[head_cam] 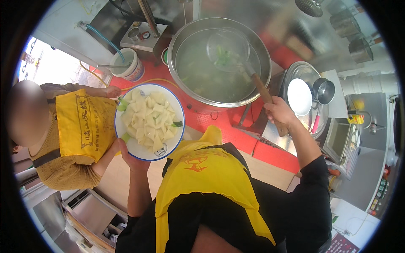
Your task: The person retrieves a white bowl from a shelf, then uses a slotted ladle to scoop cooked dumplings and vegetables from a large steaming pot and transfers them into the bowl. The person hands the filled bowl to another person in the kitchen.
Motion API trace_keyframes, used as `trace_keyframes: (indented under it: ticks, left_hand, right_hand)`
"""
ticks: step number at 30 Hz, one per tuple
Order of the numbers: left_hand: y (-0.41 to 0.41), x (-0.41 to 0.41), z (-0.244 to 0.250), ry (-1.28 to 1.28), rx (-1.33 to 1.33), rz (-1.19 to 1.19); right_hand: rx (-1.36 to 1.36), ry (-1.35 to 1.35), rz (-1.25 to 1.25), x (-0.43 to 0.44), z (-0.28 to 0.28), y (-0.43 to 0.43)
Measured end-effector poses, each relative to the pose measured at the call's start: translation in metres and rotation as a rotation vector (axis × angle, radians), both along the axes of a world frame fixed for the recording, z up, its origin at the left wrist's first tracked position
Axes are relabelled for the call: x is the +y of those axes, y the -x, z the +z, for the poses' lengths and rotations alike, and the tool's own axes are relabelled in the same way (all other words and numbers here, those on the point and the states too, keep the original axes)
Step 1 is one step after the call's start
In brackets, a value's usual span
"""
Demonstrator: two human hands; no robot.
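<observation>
My left hand [134, 158] grips the lower rim of a white bowl with a blue edge [173, 139]. Square flat noodles [153, 117] and a few green leaf pieces fill the bowl. My right hand [280, 114] is closed around the wooden handle [262, 88] of a wire-mesh strainer [229, 47]. The strainer's basket lies in the cloudy water of a large steel pot [218, 103], with chopped greens [224, 57] showing in it. Steam blurs the water's surface. A co-worker's hand [113, 91] is near the bowl's upper left side; whether it touches the rim I cannot tell.
A co-worker in a yellow apron [85, 126] stands close at left. Behind the bowl is a white bucket [129, 68] with a blue hose. At right, a round lid [305, 68] carries a white bowl [299, 96], a steel ladle [323, 91] and a pink-handled utensil [315, 123].
</observation>
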State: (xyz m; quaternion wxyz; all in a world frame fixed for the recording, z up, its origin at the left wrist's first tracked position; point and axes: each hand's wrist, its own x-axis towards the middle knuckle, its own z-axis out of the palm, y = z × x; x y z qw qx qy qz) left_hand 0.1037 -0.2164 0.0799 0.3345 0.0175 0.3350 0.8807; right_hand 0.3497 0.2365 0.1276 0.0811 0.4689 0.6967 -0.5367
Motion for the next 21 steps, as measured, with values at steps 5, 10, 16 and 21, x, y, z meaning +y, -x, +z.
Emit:
trace_keyframes:
  ticks: [5,10,16,21]
  left_hand:
    - [-0.005,0.001,0.01,0.002,0.009,0.026]
    - [-0.009,-0.004,0.011,0.023,0.033,0.059]
    - [-0.013,-0.012,0.007,0.017,0.043,0.096]
    - [-0.009,-0.015,0.009,0.055,0.049,0.096]
  right_hand:
    - [-0.003,0.137,0.071,-0.008,-0.044,0.061]
    - [-0.017,0.265,0.104,-0.015,-0.078,0.108]
    - [0.004,0.362,0.106,-0.009,-0.053,0.07]
    - [-0.124,0.172,0.181,0.001,-0.016,0.036]
